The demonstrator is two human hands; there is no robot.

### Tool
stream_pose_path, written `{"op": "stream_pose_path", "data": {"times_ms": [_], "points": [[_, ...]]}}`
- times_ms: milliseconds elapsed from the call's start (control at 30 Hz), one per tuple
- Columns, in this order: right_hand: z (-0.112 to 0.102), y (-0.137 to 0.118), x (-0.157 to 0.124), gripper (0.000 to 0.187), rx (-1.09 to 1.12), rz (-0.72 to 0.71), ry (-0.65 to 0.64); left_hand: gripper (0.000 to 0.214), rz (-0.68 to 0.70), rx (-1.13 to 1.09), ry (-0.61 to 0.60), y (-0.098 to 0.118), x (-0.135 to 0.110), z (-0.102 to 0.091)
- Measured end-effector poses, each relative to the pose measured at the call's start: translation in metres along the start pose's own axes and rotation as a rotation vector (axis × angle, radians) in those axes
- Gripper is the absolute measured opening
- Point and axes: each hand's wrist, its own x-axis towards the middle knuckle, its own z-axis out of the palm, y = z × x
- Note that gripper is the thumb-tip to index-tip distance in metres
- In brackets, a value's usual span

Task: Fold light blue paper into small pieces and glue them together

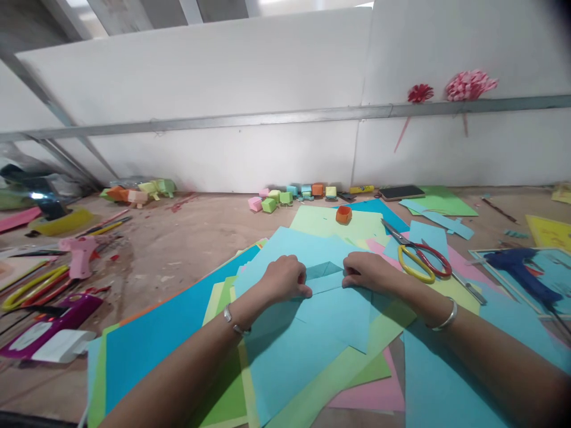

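Observation:
A light blue paper strip (325, 282) with a folded edge stretches between my two hands. My left hand (288, 277) pinches its left end, and my right hand (359, 270) pinches the right end, fingers closed on both sides. Beneath it lie light blue sheets (294, 345), spread over green, yellow and pink paper. Scissors with red and yellow handles (422, 258) rest beside my right forearm. A small orange paper box (343, 214) stands on pale green paper beyond my hands.
Small folded paper blocks (285, 198) line the wall. A phone (401, 192) and glue stick (361, 189) lie at the back. On the left are a pink glue gun (81, 255) and a purple power strip (53, 327); a blue glue gun (526, 273) lies right.

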Motion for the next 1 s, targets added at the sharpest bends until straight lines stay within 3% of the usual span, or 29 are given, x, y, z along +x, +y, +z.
{"op": "stream_pose_path", "data": {"times_ms": [433,633,733,800,1000], "points": [[-0.007,0.006,-0.002,0.016,0.054,0.001,-0.045,0.03,0.009,0.072,-0.08,-0.021,-0.002,-0.014],[-0.008,-0.002,-0.007,0.007,-0.003,-0.042,0.012,0.028,-0.03,-0.004,0.11,-0.007,-0.002,-0.012],[-0.005,-0.014,-0.01,0.03,-0.033,-0.117,0.062,0.015,-0.027,-0.061,0.169,-0.003,0.004,-0.005],[0.0,-0.021,-0.01,0.034,-0.039,-0.161,0.084,0.009,-0.012,-0.102,0.176,-0.002,0.007,0.0],[0.01,-0.03,-0.009,0.016,-0.052,-0.199,0.169,0.015,0.043,-0.204,0.25,-0.003,0.012,0.008]]}}
